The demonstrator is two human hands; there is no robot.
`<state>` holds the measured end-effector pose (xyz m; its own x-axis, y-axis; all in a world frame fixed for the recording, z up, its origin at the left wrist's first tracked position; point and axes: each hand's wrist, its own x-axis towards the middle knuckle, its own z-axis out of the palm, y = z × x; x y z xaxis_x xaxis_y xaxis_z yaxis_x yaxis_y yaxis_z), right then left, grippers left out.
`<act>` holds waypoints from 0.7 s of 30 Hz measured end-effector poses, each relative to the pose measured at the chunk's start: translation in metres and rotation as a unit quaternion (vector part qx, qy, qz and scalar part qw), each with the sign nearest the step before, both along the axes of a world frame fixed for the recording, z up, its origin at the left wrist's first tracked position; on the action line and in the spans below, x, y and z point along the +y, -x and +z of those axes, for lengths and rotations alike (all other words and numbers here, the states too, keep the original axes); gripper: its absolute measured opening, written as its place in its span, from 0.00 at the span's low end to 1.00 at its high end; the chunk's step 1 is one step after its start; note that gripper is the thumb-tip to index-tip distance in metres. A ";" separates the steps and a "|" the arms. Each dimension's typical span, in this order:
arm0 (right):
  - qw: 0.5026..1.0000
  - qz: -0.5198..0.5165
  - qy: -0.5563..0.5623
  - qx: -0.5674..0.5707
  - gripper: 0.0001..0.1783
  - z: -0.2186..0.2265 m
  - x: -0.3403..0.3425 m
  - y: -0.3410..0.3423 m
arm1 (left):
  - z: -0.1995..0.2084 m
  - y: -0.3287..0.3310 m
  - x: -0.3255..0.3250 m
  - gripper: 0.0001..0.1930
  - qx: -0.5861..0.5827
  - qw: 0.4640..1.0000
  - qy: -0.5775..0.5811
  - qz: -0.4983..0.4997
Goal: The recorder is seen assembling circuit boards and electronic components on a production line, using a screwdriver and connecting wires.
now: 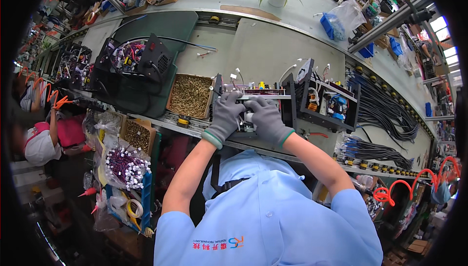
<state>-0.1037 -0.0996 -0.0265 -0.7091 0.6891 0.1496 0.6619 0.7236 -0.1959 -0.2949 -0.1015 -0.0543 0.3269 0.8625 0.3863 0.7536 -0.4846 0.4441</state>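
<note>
Both my hands wear grey gloves and meet over an open black electronics chassis (297, 101) on the bench. My left hand (227, 115) grips the near edge of the circuit board inside it. My right hand (265, 117) presses fingers onto a small white part (247, 117) between the two hands. The board (258, 90) carries coloured components and white-tipped wires. Whether either hand holds a separate loose piece is hidden by the gloves.
A cardboard box of brass screws (190, 95) sits left of the chassis. A second black unit with wiring (131, 59) lies further left. Bundles of black cables (385, 112) lie to the right. Bags of connectors (124, 168) hang below. Another person (41, 142) sits at the left.
</note>
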 end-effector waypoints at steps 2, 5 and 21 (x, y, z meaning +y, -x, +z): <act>0.984 -0.068 0.128 0.107 0.16 -0.005 0.005 -0.010 | 0.000 0.005 -0.005 0.08 -0.008 1.000 -0.009 -0.003; 0.990 -0.060 0.089 0.086 0.18 0.000 0.000 -0.006 | 0.009 0.004 -0.013 0.08 -0.009 1.000 -0.002 -0.006; 0.989 -0.112 0.008 0.097 0.25 -0.006 -0.015 0.010 | 0.008 0.065 -0.108 0.14 -0.137 0.920 -0.048 0.363</act>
<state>-0.1138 -0.1149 -0.0326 -0.4979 0.8288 0.2554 0.7536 0.5592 -0.3455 -0.3601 -0.2098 -0.0465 -0.4429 0.7732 0.4540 0.7602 0.0554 0.6473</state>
